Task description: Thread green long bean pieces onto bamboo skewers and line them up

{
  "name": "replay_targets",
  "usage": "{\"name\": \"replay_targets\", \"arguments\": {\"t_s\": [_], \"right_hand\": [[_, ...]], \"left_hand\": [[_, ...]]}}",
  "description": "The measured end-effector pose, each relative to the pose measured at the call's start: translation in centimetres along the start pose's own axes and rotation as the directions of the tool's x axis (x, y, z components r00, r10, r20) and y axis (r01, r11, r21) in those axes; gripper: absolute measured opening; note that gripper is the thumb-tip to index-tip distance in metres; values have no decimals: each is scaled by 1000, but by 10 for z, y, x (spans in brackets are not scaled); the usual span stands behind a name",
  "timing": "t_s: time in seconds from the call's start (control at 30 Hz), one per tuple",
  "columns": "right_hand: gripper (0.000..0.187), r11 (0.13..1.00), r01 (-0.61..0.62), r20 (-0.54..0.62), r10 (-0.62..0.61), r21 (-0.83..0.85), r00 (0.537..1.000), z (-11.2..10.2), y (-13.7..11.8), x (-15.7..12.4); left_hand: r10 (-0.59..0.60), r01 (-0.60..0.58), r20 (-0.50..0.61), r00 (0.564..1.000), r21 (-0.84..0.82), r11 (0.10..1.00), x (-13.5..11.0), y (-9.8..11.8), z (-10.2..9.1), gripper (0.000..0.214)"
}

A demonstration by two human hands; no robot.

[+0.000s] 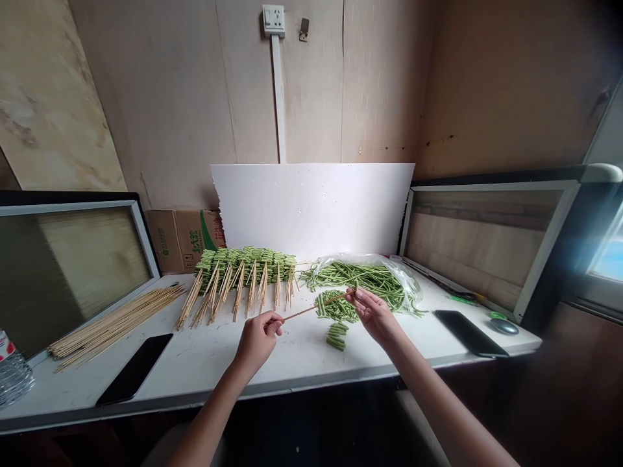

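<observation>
The skewer (311, 309) is held just above the table (204, 363), straight in front of the person, slanting up from the left hand (257, 337) to the right hand (374, 314). The left hand is pinched closed on the stick's lower end, thumb against fingers. The right hand is closed on a short bean piece (355, 287) at the far tip, though I cannot tell whether the point has entered the bean or only touches it. I'd judge the skewer light, thin and stiff, yet springy enough to bow or snap if pushed from far back, and sharp at the tip, so a hold close behind the point looks safer. The bean piece looks soft, smooth and easy to split, and is best pinched by its sides. Just under the hands lies a heap of cut beans (335, 306), with a small neat stack (337, 336) nearer the table edge. Beyond are long beans (365, 275) spilling from a clear bag, a row of loaded sticks (243, 269) to the left, and farther left a bundle of bare sticks (117, 321). A dark phone (135, 368) lies at the left and a second phone (470, 332) at the right. The small green and grey objects past that second phone are too blurred to name, and the bottle (12, 376) at the far left is cut off by the frame.
</observation>
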State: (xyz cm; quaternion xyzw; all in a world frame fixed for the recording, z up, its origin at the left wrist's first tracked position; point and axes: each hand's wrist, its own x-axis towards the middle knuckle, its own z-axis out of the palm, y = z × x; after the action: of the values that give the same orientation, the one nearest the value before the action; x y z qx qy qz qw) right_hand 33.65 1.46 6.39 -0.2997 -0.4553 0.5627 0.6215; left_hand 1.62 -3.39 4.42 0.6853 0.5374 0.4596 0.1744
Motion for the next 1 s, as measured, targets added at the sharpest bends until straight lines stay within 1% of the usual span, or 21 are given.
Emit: {"name": "replay_targets", "arguments": {"t_s": [0.2,0.43,0.67,0.9,1.0], "right_hand": [[31,1000,16,-23,-16,-23,1000,2,-6,-2],[33,999,-13,-40,11,-35,999,4,-13,-6],[36,996,-27,-14,26,-80,1000,6,-16,-9],[35,991,-5,11,7,-137,1000,9,-17,-12],[35,994,-1,6,2,-110,1000,11,-17,-11]], "left_hand": [[8,-8,-14,1000,19,1000,1,-1,-2,22],[27,-26,-19,999,65,998,1,-3,-6,20],[34,-34,1,999,72,997,1,-4,-9,22],[41,-41,5,999,74,996,2,-7,-8,22],[39,-39,-5,999,47,998,3,-6,-9,21]]}}
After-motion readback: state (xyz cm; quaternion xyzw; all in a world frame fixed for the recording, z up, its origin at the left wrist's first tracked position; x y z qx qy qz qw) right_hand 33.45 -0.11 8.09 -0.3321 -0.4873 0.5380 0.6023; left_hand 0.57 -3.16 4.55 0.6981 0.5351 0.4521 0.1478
